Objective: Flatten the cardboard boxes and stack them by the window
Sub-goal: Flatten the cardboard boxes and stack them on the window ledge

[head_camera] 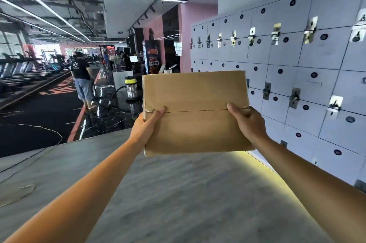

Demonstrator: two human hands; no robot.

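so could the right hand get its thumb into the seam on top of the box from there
Probably yes: the right hand grips the box at the seam's end, thumb lying beside the seam with nothing covering it.

One plain brown rectangular cardboard box (195,112) is held up in the air, its broad face toward the camera and roughly upright, above a grey floor. A straight seam runs across the face just below mid-height, where two flaps meet closed, with crumpled clear tape at the left end of the seam. The surface shows light creases, and the upper right corner is slightly frayed.
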